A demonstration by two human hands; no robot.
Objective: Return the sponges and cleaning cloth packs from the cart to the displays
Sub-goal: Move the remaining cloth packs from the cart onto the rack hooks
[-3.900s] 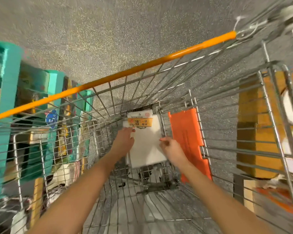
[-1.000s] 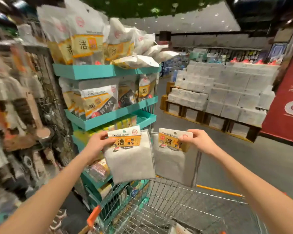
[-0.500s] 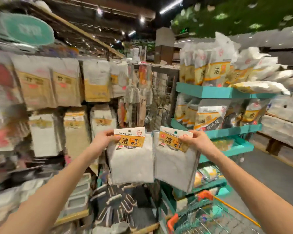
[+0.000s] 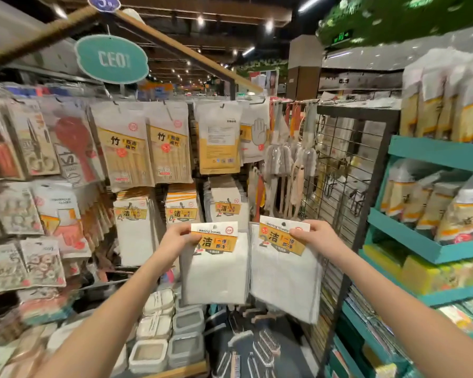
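Head view: left hand (image 4: 175,240) fingers (image 4: 185,232) pinched white cloth pack with orange card header (image 4: 215,271); right hand (image 4: 316,237) pinched twin pack (image 4: 284,279) at 3 o'clock. Likely step: rehanging. Matching hung packs (image 4: 230,207) at 12 o'clock; header holes needed peg alignment.

A teal CE01 sign (image 4: 111,59) hangs above yellow-labelled packs (image 4: 126,148), with lidded containers (image 4: 186,321) stacked lower down.
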